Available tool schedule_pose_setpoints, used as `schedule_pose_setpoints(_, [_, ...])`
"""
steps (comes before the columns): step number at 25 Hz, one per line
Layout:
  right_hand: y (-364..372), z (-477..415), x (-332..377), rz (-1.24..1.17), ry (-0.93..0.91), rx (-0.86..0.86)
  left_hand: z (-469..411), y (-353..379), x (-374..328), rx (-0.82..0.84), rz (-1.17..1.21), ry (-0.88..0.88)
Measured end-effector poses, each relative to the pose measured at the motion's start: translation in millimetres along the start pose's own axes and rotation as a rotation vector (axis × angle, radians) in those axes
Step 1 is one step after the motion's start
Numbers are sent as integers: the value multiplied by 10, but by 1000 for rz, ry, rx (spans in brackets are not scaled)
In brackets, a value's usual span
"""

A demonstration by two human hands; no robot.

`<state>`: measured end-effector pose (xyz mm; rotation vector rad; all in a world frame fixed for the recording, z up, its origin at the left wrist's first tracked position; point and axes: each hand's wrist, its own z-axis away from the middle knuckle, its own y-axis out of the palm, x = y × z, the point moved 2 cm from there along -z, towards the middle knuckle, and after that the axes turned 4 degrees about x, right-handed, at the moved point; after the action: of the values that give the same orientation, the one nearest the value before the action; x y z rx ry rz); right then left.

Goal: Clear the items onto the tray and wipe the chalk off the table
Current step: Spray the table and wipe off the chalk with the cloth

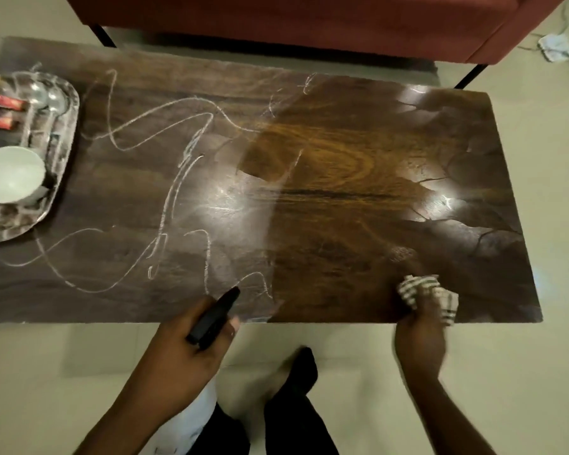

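Head view: the dark wooden table (342,165) carries white chalk scribbles (178,178) across its left half, in looping lines that run from near the far edge down to the near edge. The right half looks cleaner and warmer brown, with only faint chalk traces near the far edge and bright glare spots. A metal tray (64,133) sits at the left end of the table, partly cut off by the frame edge. On it lie a white cup (10,174) toward the tray's near side, two spoons (46,100) toward its far side, and red sachets (5,110) at its far left.

The left hand (181,349) hovers over the table's near edge, about midway along it, fingers wrapped around a black spray nozzle (216,318) whose tip points out over the chalked surface; a pale bottle body (191,418) shows below the wrist. The right hand (418,343) is at the near edge toward the right corner, fingers closed on a bunched striped cloth (427,295) that presses on the tabletop. This hand is slightly blurred. Both forearms reach in from the bottom of the frame, with dark trousers (296,412) between them. A red sofa (309,21) stands beyond the far edge.
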<state>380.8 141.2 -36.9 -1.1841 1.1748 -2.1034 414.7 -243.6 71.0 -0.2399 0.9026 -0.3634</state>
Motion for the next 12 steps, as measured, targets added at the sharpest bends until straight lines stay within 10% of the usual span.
schedule_pose_setpoints(9, [1591, 1687, 1850, 139, -942, 435, -519, -741, -155, -211, 144, 120])
schedule_pose_setpoints(12, [1204, 835, 1528, 344, -778, 382, -797, -973, -237, -113, 141, 179])
